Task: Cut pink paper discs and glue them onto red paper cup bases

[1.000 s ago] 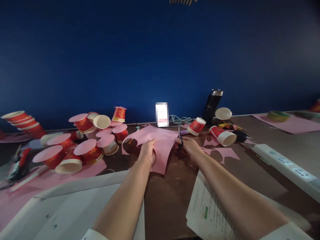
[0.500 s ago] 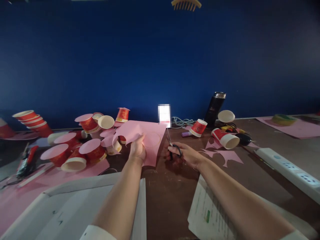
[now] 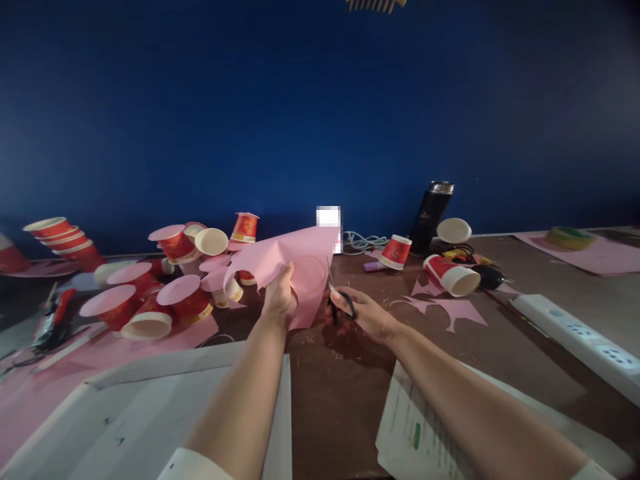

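My left hand (image 3: 281,293) pinches a sheet of pink paper (image 3: 285,248) near its lower middle, thumb on top. A circle is drawn on the sheet just right of the thumb, and a curved piece is cut out of the sheet's left side. In my right hand (image 3: 363,313) is a pair of black-handled scissors (image 3: 349,305), fingers through the loops. The blades point up and away at the paper's right edge, beside the drawn circle. Whether they bite into the paper is hard to make out.
Red paper cups (image 3: 185,298) with pink discs lie in a group on the left, near a stack of cups (image 3: 70,241). To the right are pink scraps (image 3: 457,313), a black bottle (image 3: 431,217) and a white power strip (image 3: 575,333). Printed sheets (image 3: 415,427) lie in front.
The pink sheet has tilted and turned, its far right corner rising. My right hand has brought the scissors slightly left, closer to the drawn circle.
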The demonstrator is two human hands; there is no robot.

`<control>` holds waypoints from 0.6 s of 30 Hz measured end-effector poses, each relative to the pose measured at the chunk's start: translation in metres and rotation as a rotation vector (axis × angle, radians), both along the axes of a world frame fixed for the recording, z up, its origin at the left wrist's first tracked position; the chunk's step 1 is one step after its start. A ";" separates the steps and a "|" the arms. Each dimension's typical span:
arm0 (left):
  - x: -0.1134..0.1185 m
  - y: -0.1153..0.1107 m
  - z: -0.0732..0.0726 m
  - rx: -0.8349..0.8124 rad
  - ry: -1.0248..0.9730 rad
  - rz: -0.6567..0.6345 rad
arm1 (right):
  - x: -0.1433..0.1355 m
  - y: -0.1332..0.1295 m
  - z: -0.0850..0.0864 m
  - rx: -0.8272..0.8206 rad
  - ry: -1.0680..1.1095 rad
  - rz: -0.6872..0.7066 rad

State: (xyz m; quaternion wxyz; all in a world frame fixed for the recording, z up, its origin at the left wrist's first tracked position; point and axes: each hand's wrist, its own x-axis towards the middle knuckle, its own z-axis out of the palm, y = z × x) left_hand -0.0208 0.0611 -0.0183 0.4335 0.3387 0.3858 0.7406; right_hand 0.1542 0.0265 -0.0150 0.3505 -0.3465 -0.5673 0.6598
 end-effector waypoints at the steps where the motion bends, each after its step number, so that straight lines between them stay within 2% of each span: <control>1: 0.000 0.000 0.000 -0.013 0.005 0.004 | 0.000 0.000 0.000 0.012 -0.004 -0.002; 9: 0.005 -0.005 0.005 -0.103 0.033 0.090 | -0.003 -0.001 0.000 0.063 -0.041 -0.037; 15: 0.003 -0.006 0.005 -0.083 0.089 0.077 | -0.003 -0.001 0.000 0.088 -0.059 -0.066; 18: 0.004 -0.005 0.004 -0.121 0.056 0.072 | -0.002 0.000 -0.001 0.102 -0.055 -0.073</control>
